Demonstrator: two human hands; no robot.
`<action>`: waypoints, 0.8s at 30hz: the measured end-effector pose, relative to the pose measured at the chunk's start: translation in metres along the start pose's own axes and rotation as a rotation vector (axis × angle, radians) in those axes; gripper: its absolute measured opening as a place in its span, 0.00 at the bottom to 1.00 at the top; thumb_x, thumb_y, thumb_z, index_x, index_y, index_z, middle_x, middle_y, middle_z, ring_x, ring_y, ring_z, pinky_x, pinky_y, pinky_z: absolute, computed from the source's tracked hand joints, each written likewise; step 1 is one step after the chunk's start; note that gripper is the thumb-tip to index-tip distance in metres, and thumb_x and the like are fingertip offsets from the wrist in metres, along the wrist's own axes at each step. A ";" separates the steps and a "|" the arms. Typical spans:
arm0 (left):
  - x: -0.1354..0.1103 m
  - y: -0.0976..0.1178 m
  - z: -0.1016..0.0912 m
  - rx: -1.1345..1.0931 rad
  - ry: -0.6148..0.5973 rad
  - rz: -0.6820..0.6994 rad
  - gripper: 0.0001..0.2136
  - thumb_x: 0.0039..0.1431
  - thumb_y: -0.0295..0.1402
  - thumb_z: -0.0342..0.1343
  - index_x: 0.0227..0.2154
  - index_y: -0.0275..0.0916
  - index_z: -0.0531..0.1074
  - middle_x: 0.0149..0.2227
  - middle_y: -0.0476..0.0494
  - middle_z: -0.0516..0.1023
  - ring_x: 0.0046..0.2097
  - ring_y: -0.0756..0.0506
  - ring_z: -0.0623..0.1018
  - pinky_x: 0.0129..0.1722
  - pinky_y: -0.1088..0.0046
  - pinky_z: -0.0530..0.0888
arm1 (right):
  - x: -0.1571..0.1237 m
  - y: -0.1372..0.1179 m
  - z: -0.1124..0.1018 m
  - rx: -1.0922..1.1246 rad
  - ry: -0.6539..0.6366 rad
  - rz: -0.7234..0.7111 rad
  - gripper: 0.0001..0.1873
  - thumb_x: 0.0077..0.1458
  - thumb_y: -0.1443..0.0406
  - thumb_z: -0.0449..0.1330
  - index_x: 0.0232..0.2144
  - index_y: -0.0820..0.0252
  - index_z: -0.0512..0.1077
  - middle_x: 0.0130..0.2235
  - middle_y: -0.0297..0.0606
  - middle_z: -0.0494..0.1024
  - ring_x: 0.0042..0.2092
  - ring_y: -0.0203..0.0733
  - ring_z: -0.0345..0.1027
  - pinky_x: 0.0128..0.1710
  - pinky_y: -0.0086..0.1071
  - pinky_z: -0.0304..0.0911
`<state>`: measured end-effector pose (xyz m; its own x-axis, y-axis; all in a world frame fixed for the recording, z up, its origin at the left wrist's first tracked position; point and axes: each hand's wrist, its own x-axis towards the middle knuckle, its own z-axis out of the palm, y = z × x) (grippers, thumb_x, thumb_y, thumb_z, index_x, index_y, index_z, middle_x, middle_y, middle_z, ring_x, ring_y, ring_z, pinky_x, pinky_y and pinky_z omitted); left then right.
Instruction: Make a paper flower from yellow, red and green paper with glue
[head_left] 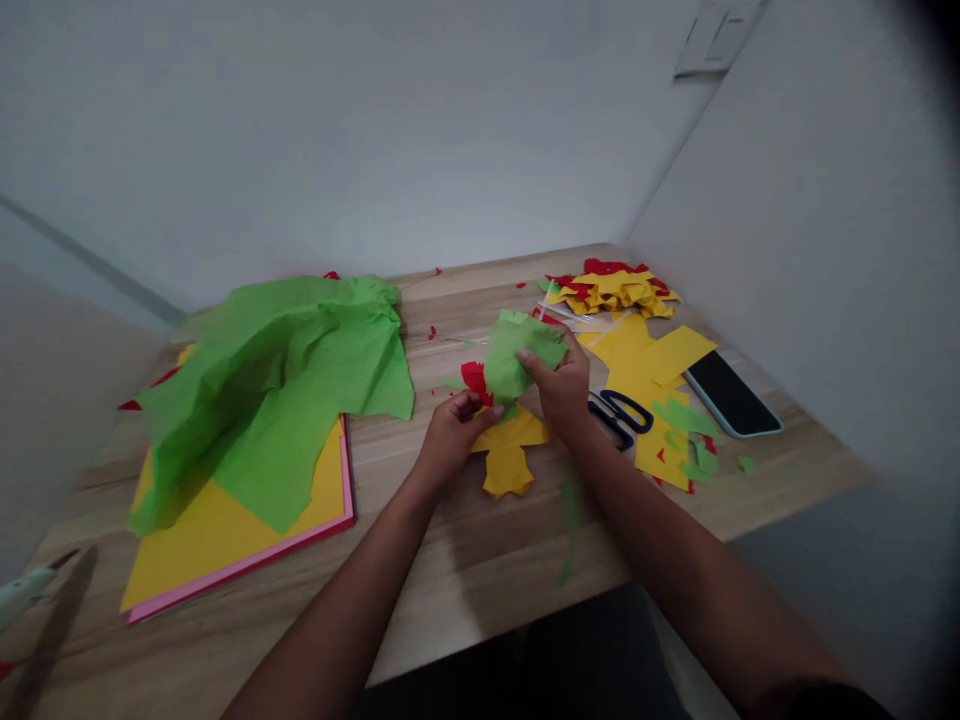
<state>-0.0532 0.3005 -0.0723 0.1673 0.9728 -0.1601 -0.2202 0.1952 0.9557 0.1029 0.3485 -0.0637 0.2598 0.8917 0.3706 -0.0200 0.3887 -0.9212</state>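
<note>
My right hand (564,385) is closed on a small piece of green tissue paper (506,350), its thumb pressed on the front. A red paper piece (475,378) shows at the green piece's left edge. My left hand (452,432) pinches at the bottom of the red piece, its fingertips also close to the green paper's lower edge. Just below both hands lie yellow paper cutouts (508,470) with wavy edges. Beside my right wrist are dark-handled scissors (628,412), partly hidden by the arm.
A large crumpled green sheet (300,340) covers part of a yellow and pink paper stack (225,540) at left. Red and yellow cutouts (615,288) are heaped at back right. A phone (733,393) lies by yellow paper (630,360) and green scraps (701,460). Walls border the table.
</note>
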 end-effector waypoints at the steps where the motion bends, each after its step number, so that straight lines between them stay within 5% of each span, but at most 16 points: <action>1: 0.000 -0.001 0.000 0.012 0.003 0.007 0.19 0.42 0.42 0.72 0.34 0.37 0.76 0.36 0.44 0.82 0.39 0.44 0.80 0.42 0.67 0.75 | 0.000 -0.001 0.000 -0.014 0.006 -0.005 0.15 0.50 0.59 0.66 0.40 0.53 0.68 0.37 0.35 0.76 0.37 0.41 0.71 0.41 0.35 0.70; 7: -0.002 0.001 0.002 0.019 0.043 -0.012 0.18 0.41 0.43 0.72 0.28 0.38 0.72 0.27 0.50 0.79 0.29 0.48 0.78 0.34 0.72 0.74 | 0.002 -0.004 -0.002 -0.005 -0.032 0.043 0.14 0.53 0.54 0.62 0.39 0.53 0.70 0.39 0.38 0.77 0.43 0.47 0.72 0.46 0.40 0.70; 12: -0.003 0.009 0.001 -0.066 0.063 0.008 0.21 0.39 0.42 0.73 0.34 0.38 0.75 0.28 0.49 0.81 0.30 0.47 0.80 0.38 0.69 0.76 | 0.000 -0.001 0.001 0.125 -0.158 0.274 0.13 0.55 0.53 0.56 0.38 0.52 0.72 0.34 0.41 0.78 0.42 0.52 0.74 0.41 0.45 0.72; 18: -0.004 0.009 -0.004 -0.049 0.085 0.082 0.17 0.42 0.39 0.72 0.32 0.38 0.74 0.27 0.51 0.79 0.29 0.50 0.78 0.35 0.73 0.75 | -0.002 -0.007 -0.001 0.382 -0.404 0.660 0.13 0.49 0.60 0.57 0.39 0.55 0.72 0.32 0.37 0.80 0.28 0.41 0.72 0.28 0.33 0.69; 24: 0.002 0.006 -0.011 0.046 0.166 0.117 0.15 0.42 0.36 0.70 0.29 0.37 0.70 0.24 0.54 0.74 0.27 0.51 0.75 0.30 0.77 0.71 | 0.003 -0.005 -0.004 0.270 -0.362 0.552 0.22 0.46 0.59 0.65 0.45 0.55 0.68 0.21 0.24 0.72 0.20 0.34 0.62 0.22 0.27 0.60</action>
<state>-0.0650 0.3046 -0.0701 -0.0184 0.9964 -0.0823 -0.1844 0.0775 0.9798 0.1073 0.3482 -0.0587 -0.1928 0.9778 -0.0818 -0.3066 -0.1392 -0.9416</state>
